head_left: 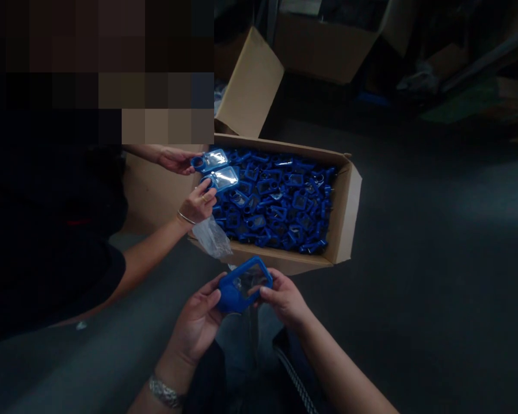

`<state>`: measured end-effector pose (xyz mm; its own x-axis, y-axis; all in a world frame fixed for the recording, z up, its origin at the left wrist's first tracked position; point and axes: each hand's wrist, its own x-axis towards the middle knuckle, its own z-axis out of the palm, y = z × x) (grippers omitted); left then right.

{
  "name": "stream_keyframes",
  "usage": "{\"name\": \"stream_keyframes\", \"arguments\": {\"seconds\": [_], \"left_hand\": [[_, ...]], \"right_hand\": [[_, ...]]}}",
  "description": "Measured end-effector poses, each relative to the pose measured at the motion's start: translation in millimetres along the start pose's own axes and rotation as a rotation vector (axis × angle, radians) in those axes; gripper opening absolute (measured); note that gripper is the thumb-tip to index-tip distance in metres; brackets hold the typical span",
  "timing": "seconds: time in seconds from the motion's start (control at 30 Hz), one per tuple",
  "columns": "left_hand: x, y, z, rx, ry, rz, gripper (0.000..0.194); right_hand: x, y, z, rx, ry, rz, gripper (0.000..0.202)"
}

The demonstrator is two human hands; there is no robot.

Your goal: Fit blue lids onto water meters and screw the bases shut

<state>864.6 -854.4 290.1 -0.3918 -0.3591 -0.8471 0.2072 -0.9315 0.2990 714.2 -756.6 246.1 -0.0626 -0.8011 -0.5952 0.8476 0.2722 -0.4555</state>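
A blue plastic frame with a clear rectangular window is held in front of me, tilted up to the right. My left hand grips its solid rounded end between thumb and fingers. At the opposite, windowed end, my right hand pinches the rim, and a fingertip shows against the window. Just beyond my hands stands an open cardboard box, filled with many similar blue frames.
To the left, a co-worker's hands hold two like blue frames over the box. A clear plastic bag hangs at its near left corner. Another cardboard box stands at the back, and dark floor stretches right.
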Motion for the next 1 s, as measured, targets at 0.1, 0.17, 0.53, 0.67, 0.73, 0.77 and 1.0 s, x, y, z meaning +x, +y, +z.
{"name": "stream_keyframes", "arguments": {"seconds": [0.1,0.17,0.53,0.67,0.73,0.77,1.0], "left_hand": [[-1.4,6.9,9.0,0.007,-0.023,-0.008,0.042],[-2.0,8.5,13.6,0.009,-0.05,-0.011,0.042],[-3.6,7.7,21.1,0.021,-0.093,-0.007,0.041],[-5.1,7.1,20.1,0.044,-0.07,-0.005,0.046],[-6.3,7.2,19.5,0.05,-0.066,-0.007,0.048],[-6.8,7.1,19.3,0.051,-0.065,-0.01,0.048],[-7.0,0.3,21.4,0.066,-0.074,-0.056,0.043]], "right_hand": [[-1.6,-15.3,4.4,-0.037,-0.007,-0.068,0.046],[-3.1,-22.5,5.9,-0.056,-0.006,-0.102,0.046],[-10.2,-31.0,7.1,-0.082,0.017,-0.171,0.046],[-12.5,-29.3,7.1,-0.078,0.018,-0.17,0.046],[-13.3,-28.0,6.8,-0.076,0.018,-0.166,0.046],[-13.6,-27.5,6.6,-0.075,0.018,-0.163,0.046],[-15.2,-29.0,4.1,-0.071,0.019,-0.144,0.047]]}}
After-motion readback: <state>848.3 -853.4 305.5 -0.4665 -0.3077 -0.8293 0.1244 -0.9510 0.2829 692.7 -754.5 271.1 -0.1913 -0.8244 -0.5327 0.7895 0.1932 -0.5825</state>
